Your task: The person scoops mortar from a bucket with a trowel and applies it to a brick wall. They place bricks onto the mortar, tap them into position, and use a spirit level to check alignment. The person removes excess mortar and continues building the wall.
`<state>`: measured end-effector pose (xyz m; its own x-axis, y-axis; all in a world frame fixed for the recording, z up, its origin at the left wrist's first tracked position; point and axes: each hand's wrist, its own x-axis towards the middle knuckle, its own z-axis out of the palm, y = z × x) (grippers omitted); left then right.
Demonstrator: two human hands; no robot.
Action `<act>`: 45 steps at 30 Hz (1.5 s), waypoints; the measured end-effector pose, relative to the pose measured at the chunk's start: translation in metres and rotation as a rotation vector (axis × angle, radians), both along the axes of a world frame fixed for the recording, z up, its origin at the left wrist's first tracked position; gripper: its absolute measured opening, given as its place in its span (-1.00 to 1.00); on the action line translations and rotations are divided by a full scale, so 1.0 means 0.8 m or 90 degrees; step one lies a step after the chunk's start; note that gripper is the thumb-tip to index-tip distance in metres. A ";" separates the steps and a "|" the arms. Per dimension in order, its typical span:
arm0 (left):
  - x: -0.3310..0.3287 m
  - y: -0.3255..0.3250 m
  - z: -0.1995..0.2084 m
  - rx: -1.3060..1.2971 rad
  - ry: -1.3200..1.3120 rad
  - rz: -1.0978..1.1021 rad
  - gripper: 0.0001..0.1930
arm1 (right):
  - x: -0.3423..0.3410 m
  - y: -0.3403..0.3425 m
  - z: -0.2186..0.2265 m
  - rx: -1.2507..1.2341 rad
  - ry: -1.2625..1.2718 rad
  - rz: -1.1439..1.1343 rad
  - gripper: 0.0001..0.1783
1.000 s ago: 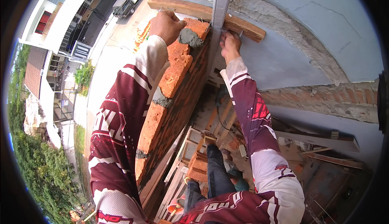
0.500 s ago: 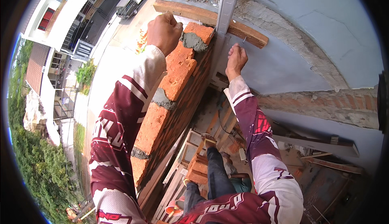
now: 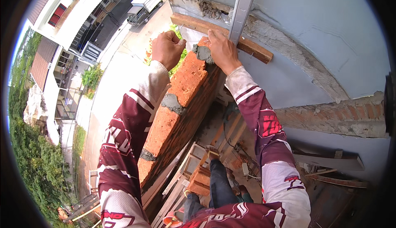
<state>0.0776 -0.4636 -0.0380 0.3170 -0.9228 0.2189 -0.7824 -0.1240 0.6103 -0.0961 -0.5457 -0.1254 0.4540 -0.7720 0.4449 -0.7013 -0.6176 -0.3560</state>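
A brick wall with grey mortar in its top joints runs from below my left arm toward the far upper end. My left hand is closed in a fist-like pinch, just left of the wall's far end. Over that end, my right hand has its thumb and fingers drawn together. A thin pale string, hard to see, seems to run between the fingertips of both hands. Behind them a wooden batten lies across the wall face, with nails standing out of it. An upright metal bar crosses the batten.
At the right stands a grey plastered wall with a rough, broken strip. Below are planks, stacked bricks, a cable and an orange bucket; another person's leg may show there. Left of the wall is a drop to a street with a truck.
My right hand has moved left and up, from beside the batten to over the wall's far end, near my left hand. My left hand stays closed. The view has shifted slightly.
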 end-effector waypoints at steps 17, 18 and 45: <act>-0.031 0.035 0.025 -0.023 0.101 -0.032 -0.72 | -0.017 0.004 0.010 -0.128 -0.243 0.083 -0.85; -0.033 0.041 0.031 0.002 0.090 -0.040 -0.71 | -0.028 0.001 -0.001 -0.077 -0.301 0.031 -0.82; 0.008 0.111 0.033 0.218 0.446 -0.138 -0.66 | -0.072 0.136 0.069 0.065 -0.306 0.139 -0.85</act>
